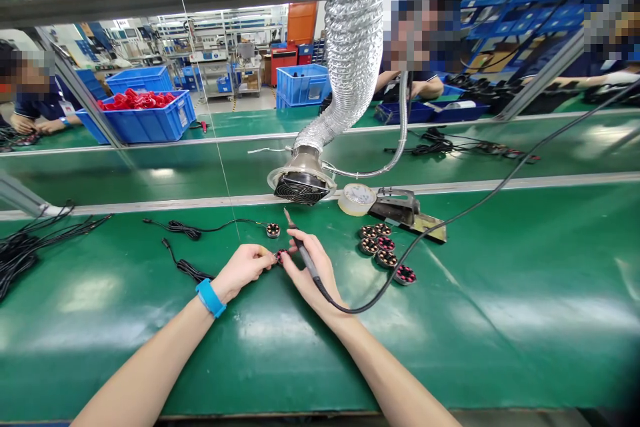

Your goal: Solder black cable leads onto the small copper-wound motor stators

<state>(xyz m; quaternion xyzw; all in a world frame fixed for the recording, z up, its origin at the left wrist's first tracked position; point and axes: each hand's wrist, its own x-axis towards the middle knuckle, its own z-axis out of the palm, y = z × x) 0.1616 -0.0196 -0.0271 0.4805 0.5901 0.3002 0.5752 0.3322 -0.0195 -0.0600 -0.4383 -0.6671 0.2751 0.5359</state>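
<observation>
My right hand is closed around a soldering iron, its tip pointing up and away. Its fingers also touch a small round motor stator with dark red windings. My left hand, with a blue wristband, pinches at the stator's left edge; what lies between the fingertips is too small to make out. A black cable runs under the left wrist, its far end hidden. Just beyond the hands lies another stator, joined to a second black cable.
Several stators lie to the right, before a tape roll and a metal holder. A fan-ended exhaust duct hangs close above my hands. Black cables are heaped left. The iron's cord crosses the right side. Co-workers sit opposite.
</observation>
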